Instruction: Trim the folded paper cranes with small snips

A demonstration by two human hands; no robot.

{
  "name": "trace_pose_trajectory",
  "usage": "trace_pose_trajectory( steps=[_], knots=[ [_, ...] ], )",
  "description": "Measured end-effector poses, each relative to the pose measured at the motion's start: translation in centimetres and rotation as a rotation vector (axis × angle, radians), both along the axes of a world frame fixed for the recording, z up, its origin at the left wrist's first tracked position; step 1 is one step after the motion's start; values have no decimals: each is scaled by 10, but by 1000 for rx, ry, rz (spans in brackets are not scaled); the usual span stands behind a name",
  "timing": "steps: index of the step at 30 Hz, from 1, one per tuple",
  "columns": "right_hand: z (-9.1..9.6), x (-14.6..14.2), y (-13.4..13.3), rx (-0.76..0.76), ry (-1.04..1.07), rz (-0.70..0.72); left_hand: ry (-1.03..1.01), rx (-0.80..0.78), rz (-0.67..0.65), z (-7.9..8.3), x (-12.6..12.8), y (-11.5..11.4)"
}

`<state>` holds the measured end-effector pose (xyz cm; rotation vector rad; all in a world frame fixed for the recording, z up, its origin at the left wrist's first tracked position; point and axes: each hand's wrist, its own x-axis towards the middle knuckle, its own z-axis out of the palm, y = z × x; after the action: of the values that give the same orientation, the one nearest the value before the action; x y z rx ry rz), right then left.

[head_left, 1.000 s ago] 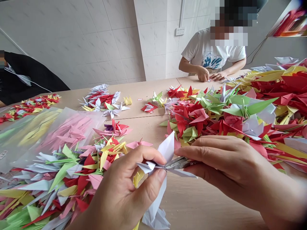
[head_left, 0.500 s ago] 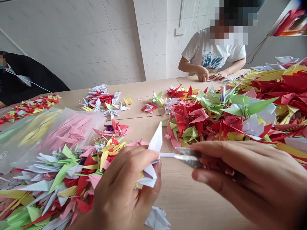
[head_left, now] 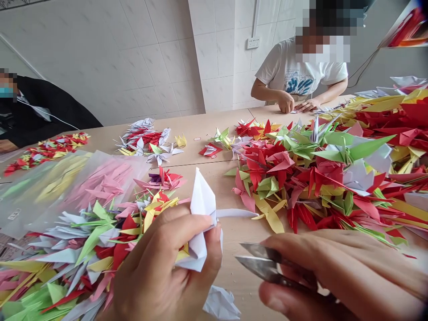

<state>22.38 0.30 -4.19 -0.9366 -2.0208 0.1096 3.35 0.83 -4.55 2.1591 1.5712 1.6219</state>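
Observation:
My left hand (head_left: pixel 174 258) pinches a white paper crane (head_left: pixel 203 196) between thumb and fingers. One pointed part of it stands up, and a thin strip sticks out to the right. Part of the crane is hidden behind my fingers. In my right hand (head_left: pixel 334 272) is a pair of small metal thread snips (head_left: pixel 259 263), with the two blades slightly apart and pointing left. The blades are clear of the paper strip, below and to its right. A crumpled white paper piece (head_left: pixel 221 304) lies on the table beneath my hands.
A big heap of coloured paper cranes (head_left: pixel 321 165) covers the right side. Another pile of folded paper (head_left: pixel 83 254) lies at left, beside clear bags (head_left: pixel 100 178) of pink and yellow pieces. Across the table (head_left: pixel 220 120), a person in a white shirt (head_left: pixel 301 76) works; another in black (head_left: pixel 43 102) sits left.
The snips have come off the crane's thin strip and moved down, with their blades apart. My left hand has shifted slightly left with the crane, which has turned a little.

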Motion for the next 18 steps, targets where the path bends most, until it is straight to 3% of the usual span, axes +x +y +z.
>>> trace_pose_trajectory(
  steps=[3, 8, 14, 18],
  knots=[
    [-4, -5, 4, 61, -19, -30, 67, 11, -15, -2, -3, -1],
    [-8, -12, 3, -12, -104, -174, 105, 0, -25, -2, -5, -4],
    [-10, -14, 6, 72, -100, -86, 110, -12, -8, -2, -2, -7],
    [-8, -14, 6, -11, -132, -142, 89, -18, -14, -5, -1, -7]
  ],
)
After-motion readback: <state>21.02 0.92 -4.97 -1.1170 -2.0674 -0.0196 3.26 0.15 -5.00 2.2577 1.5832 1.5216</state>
